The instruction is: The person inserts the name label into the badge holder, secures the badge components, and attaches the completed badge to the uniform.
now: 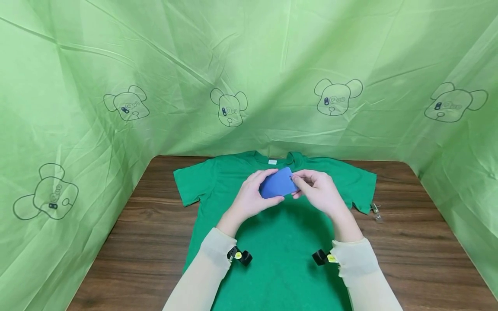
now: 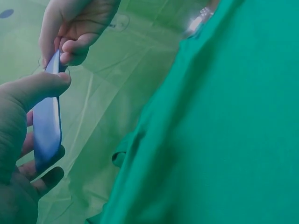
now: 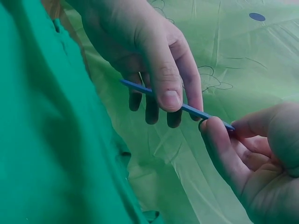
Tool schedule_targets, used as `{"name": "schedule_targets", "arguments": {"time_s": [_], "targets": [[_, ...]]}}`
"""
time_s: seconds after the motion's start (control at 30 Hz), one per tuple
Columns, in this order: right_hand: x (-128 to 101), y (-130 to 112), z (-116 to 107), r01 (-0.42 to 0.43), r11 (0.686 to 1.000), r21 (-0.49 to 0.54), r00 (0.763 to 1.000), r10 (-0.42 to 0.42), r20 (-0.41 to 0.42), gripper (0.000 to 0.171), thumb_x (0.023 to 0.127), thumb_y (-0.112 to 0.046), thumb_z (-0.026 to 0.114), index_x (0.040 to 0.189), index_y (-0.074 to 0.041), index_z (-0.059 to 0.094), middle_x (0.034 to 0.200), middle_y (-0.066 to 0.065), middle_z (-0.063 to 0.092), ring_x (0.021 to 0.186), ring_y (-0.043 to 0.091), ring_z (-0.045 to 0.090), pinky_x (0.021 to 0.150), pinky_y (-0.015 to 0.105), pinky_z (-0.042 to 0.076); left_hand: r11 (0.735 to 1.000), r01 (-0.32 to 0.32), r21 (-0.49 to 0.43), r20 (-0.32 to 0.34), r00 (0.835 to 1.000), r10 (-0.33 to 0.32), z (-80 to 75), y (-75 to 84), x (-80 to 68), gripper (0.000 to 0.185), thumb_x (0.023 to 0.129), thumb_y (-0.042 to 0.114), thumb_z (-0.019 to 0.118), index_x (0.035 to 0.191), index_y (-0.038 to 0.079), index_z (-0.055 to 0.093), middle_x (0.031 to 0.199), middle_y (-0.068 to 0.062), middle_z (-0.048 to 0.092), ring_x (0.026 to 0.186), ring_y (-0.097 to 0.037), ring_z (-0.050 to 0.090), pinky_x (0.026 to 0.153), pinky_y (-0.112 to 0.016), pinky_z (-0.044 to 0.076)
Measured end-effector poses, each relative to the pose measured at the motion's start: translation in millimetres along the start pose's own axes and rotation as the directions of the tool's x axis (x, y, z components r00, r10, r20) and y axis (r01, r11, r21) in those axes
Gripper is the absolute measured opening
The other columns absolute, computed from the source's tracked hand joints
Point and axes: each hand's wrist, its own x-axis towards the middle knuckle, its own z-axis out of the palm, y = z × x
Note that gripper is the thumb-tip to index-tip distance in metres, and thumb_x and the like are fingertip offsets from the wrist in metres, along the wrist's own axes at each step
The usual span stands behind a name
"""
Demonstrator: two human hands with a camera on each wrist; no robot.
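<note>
Both hands were up over the chest of a green tee (image 1: 280, 242) that lay spread flat on the wooden tabletop (image 1: 408, 242), collar toward the far edge with a little white tag (image 1: 272, 162) showing inside the neck. Between them was a thin blue card (image 1: 277, 183), held in the air just above the shirt, not touching it.

The left hand (image 1: 254, 196) had it by the lower left part: thumb on top, the other fingers curled underneath, so the fingers were clamped on the card. From the left wrist view you could see the card (image 2: 46, 121) edge-on, with the thumb (image 2: 39, 88) pressing its side. The right hand (image 1: 317, 190) pinched the upper right corner, thumb and fingertips closed tight on it; the right wrist view showed that pinch (image 3: 219, 128) at one end of the card (image 3: 194, 111) and the left hand (image 3: 154, 60) wrapped over the other end.

No containers in sight as far as I could tell, nothing sitting inside anything.

Other stuff: a small metal clip (image 1: 375, 211) lay on the tabletop just beside the shirt's right sleeve. Green sheeting (image 1: 249, 65) printed with cartoon bear heads walled in the tabletop on three sides. Both arms wore pale sleeves (image 1: 210, 255), each with a small black gadget strapped at the wrist (image 1: 243, 256).
</note>
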Motion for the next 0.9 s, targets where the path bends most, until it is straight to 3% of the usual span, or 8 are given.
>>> {"name": "schedule_targets", "arguments": {"time_s": [0.17,0.3,0.6,0.9], "targets": [[0,-2,-1,0.014,1.000,0.011,1.000,-0.014,0.020,0.031,0.114,-0.018,0.062,0.130,0.006,0.073,0.096,0.015,0.079,0.079,0.024,0.077,0.079,0.038,0.066,1.000,-0.031,0.000,-0.010,0.999,0.031,-0.6,-2.3,0.0,0.077,0.090,0.037,0.092,0.158,0.024,0.058,0.146,-0.003,0.063,0.130,-0.026,0.061,0.103,-0.052,0.055],[-1,-3,-3,0.011,1.000,0.006,0.999,-0.011,0.037,0.031,0.114,-0.018,0.063,0.131,0.006,0.073,0.096,0.015,0.079,0.079,0.027,0.076,0.077,0.035,0.066,0.999,-0.042,-0.001,-0.009,0.999,0.042,-1.2,-5.2,0.1,0.076,0.090,0.038,0.093,0.157,0.023,0.059,0.147,-0.002,0.062,0.131,-0.024,0.062,0.103,-0.050,0.057],[-2,-2,-10,0.013,1.000,-0.007,0.999,-0.013,0.040,0.028,0.112,-0.022,0.066,0.130,-0.002,0.076,0.104,0.018,0.080,0.083,0.022,0.077,0.077,0.040,0.065,0.999,-0.007,-0.044,-0.016,1.000,0.007,-4.9,-5.6,0.3,0.076,0.089,0.036,0.094,0.156,0.026,0.060,0.145,-0.001,0.063,0.126,-0.023,0.063,0.099,-0.051,0.060],[-6,-3,-24,0.003,1.000,-0.016,0.998,-0.002,0.055,0.030,0.113,-0.026,0.065,0.131,-0.004,0.075,0.113,0.015,0.080,0.094,0.034,0.078,0.080,0.039,0.065,0.998,0.009,-0.056,-0.021,1.000,-0.010,-5.8,-4.9,-0.3,0.076,0.089,0.037,0.092,0.156,0.028,0.060,0.143,-0.001,0.063,0.123,-0.023,0.063,0.096,-0.052,0.061]]}}
